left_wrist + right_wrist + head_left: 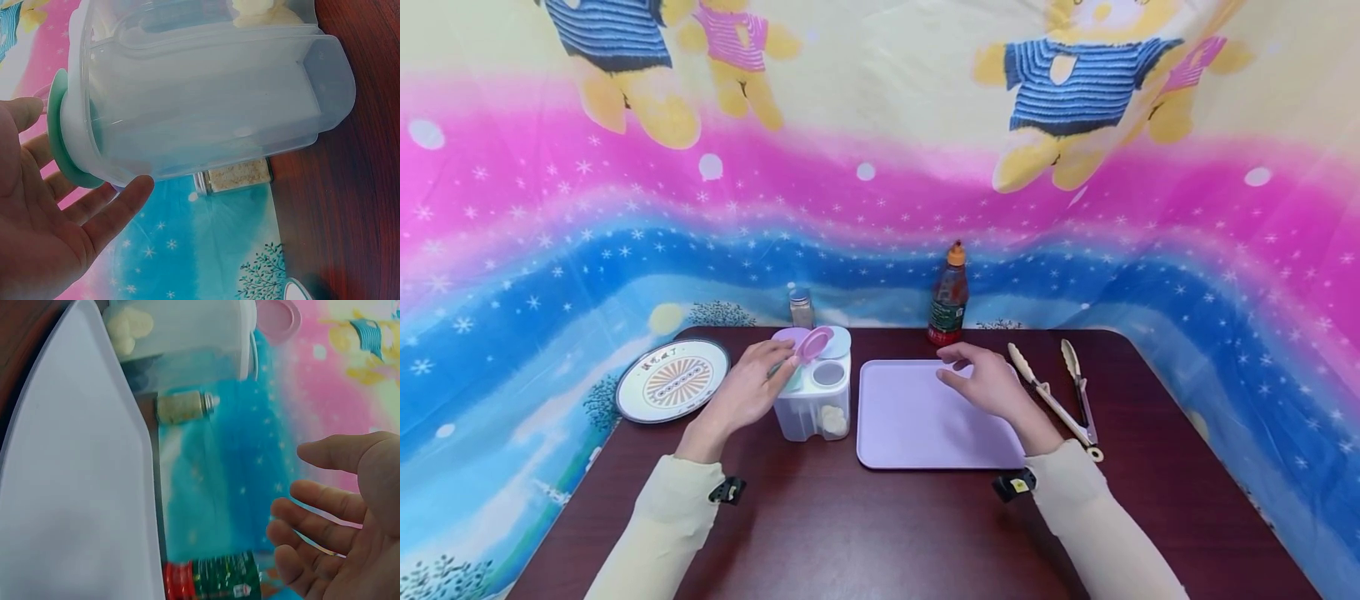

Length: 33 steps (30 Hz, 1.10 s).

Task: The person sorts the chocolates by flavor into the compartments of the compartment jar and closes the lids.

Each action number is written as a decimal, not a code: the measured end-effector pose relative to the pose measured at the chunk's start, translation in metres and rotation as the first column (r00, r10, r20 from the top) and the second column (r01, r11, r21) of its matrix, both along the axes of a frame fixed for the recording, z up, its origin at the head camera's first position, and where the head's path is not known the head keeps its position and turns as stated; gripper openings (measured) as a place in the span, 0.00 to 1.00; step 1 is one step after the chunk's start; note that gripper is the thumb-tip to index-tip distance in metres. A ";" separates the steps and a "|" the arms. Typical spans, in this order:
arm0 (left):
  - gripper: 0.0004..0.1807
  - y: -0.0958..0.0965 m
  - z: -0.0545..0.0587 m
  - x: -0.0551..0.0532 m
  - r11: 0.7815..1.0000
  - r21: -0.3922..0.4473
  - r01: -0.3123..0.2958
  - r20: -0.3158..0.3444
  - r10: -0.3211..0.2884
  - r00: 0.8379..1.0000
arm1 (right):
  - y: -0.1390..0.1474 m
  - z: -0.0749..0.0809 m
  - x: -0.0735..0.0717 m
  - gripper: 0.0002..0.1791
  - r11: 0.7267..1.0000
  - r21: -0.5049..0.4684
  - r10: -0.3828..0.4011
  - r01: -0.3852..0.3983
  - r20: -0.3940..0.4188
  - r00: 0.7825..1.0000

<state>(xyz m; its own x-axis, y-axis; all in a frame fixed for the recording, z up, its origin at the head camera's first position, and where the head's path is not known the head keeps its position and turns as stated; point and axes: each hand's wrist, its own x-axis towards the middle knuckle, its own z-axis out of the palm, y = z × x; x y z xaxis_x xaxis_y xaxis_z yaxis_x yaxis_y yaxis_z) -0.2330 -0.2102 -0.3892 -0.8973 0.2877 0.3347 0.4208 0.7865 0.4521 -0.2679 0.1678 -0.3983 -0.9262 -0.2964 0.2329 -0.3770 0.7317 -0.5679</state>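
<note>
My left hand (748, 385) is above a translucent storage container (796, 417), pinching a round pink lid (815, 342) between thumb and finger. The lid is tilted up, off the container's top. A round opening (829, 373) is uncovered at the near right; purple (790, 334), pale blue (832, 342) and green (57, 128) lids sit on the other compartments. Pale, rounded pieces (832, 420) lie at the bottom of the compartment under the opening. Over the far right part of a lilac tray (902, 417), my right hand (988, 381) hovers with relaxed fingers, holding nothing.
A patterned plate (673, 381) is at the left table edge. Behind the container stands a small shaker jar (801, 310). A red sauce bottle (948, 302) is behind the tray, and spread tongs (1060, 408) lie to its right. Printed cloth hangs around the table.
</note>
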 end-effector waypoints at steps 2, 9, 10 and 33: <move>0.26 0.000 0.000 0.000 1.000 0.001 0.000 0.004 0.000 1.000 | -0.007 0.002 0.000 0.21 1.000 -0.006 0.018 -0.018 -0.002 1.000; 0.26 0.000 0.000 0.000 1.000 0.001 -0.003 0.005 0.003 1.000 | -0.031 0.011 0.004 0.21 0.996 -0.016 0.088 -0.088 -0.013 0.996; 0.26 0.000 -0.001 0.000 1.000 0.000 -0.004 0.004 0.004 1.000 | -0.034 0.012 0.005 0.21 0.995 -0.017 0.102 -0.102 -0.021 0.995; 0.25 0.000 0.000 0.000 1.000 -0.004 0.004 0.018 -0.004 1.000 | -0.093 0.013 0.004 0.19 0.985 -0.102 0.130 -0.138 -0.075 0.989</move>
<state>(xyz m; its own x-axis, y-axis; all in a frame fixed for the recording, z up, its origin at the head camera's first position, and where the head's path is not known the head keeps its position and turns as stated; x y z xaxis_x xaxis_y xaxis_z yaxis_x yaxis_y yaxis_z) -0.2330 -0.2103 -0.3890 -0.9022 0.2923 0.3171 0.4154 0.7866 0.4568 -0.2634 0.0751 -0.3853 -0.8609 -0.3868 0.3305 -0.5076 0.6085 -0.6100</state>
